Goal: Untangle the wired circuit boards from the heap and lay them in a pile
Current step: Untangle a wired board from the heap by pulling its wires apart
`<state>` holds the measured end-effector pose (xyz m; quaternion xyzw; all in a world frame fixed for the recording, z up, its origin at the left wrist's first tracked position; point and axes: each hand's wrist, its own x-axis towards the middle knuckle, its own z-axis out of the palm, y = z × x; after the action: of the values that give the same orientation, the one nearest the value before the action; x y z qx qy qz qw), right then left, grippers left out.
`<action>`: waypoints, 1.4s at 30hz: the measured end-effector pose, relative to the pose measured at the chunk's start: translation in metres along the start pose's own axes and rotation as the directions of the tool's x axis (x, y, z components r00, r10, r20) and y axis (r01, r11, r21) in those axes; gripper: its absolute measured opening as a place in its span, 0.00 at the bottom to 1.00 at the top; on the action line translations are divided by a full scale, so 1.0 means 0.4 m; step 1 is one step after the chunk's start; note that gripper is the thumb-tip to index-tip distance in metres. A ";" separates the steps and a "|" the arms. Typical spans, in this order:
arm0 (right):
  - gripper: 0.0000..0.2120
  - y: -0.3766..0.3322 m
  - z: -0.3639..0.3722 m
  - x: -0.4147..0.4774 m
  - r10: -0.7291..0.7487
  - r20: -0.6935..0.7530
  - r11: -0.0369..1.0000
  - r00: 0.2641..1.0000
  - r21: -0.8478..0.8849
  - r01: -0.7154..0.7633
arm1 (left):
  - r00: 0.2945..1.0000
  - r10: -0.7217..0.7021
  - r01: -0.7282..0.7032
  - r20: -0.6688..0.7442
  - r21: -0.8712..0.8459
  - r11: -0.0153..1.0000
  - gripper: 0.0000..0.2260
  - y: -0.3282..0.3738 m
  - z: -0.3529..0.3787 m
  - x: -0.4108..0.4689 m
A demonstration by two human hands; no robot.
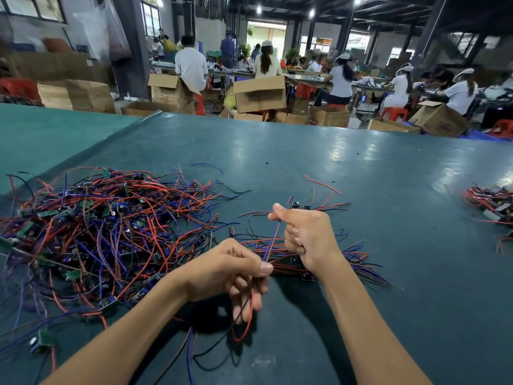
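Left on green mat point(333, 162): tangled heap point(105, 232) of wired boards; looks light, limp, snag-prone. Left hand point(236, 273) pinching red and black leads point(250, 304) under thumb. Blue wire point(271, 240) taut up to right hand point(308, 234), curled round it, small board point(297, 206) on top. Better held by board edge; joints likely fragile.

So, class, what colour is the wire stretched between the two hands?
Blue wire, clearest in the head view, pinched by the left hand and right hand.

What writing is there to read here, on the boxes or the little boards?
None is readable.
Middle cardboard box: dark print, too blurred to read.
Right cardboard box: print too blurred.
Circuit boards: too small to show any marking.
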<state>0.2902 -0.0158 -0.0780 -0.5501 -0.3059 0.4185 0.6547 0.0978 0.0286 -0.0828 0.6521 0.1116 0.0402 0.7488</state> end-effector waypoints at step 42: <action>0.12 0.074 0.162 -0.103 -0.303 0.005 0.952 0.953 -0.044 0.303 | 0.664 0.240 -0.565 -0.708 -0.265 0.782 0.13 0.007 -0.036 0.028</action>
<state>0.2092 -0.0210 -0.0909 -0.5113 -0.3953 0.3057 0.6992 0.1056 0.0453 -0.0832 0.4072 0.1946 0.4551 0.7676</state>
